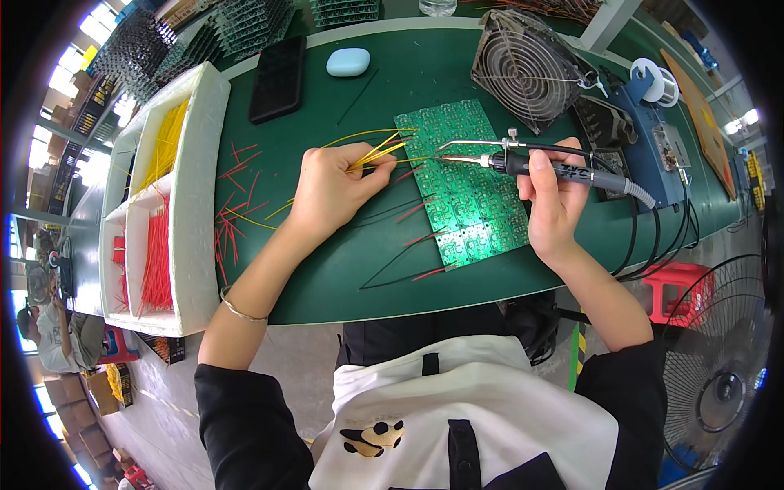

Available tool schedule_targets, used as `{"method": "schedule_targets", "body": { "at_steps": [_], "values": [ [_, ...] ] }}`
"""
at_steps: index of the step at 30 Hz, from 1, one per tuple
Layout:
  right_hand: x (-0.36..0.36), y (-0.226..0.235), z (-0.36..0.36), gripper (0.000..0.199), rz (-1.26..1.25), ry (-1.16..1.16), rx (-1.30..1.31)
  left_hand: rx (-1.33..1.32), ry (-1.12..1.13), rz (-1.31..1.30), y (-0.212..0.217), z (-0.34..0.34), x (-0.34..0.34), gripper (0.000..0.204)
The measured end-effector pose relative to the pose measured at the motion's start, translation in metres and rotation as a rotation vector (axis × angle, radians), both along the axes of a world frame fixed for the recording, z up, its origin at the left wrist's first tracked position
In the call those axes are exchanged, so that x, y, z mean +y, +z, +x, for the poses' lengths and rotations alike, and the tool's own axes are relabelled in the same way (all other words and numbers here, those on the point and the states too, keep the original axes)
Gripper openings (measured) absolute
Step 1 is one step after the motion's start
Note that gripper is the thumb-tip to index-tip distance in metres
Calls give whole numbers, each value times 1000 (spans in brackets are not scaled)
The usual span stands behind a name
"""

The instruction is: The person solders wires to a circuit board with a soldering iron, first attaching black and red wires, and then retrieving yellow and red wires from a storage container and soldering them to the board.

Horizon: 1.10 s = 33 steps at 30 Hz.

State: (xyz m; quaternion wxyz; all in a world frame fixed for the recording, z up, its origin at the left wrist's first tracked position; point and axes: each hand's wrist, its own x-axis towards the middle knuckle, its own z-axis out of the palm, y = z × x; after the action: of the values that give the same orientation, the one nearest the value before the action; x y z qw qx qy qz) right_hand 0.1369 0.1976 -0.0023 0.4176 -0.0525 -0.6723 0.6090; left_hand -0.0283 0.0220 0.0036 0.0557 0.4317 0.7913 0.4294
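Note:
A green circuit board panel (478, 204) lies on the green bench, with several red and black wires sticking out along its left edge. My left hand (339, 184) is closed around a small bunch of yellow wires (377, 152). One yellow wire reaches from it onto the panel. In my right hand (555, 192) is a soldering iron (563, 170), gripped by its dark handle. Its tip meets the end of that yellow wire over the panel's upper left part; whether it touches the board I cannot tell. A thin metal tube is clamped along the iron.
A white foam box (214, 106) at the left holds yellow and red wires. Loose red wires (237, 167) lie beside it. Behind are a black phone (278, 80) and a pale blue case (348, 62). A square fan (527, 69) and a blue soldering station (653, 139) with cables stand at the right.

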Motion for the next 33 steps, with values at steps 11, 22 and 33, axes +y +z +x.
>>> {"method": "schedule_targets", "body": {
  "at_steps": [11, 22, 33],
  "values": [
    [-1, 1, -2, 14, -17, -9, -24, 5, 0, -2, 0, -1, 1, 12],
    [0, 0, -1, 14, -8, -8, 17, 12, -11, 12, 0, -1, 1, 11],
    [0, -1, -2, 13, 19, -7, 18, 24, -16, 11, -1, -1, 1, 12]
  ]
}}
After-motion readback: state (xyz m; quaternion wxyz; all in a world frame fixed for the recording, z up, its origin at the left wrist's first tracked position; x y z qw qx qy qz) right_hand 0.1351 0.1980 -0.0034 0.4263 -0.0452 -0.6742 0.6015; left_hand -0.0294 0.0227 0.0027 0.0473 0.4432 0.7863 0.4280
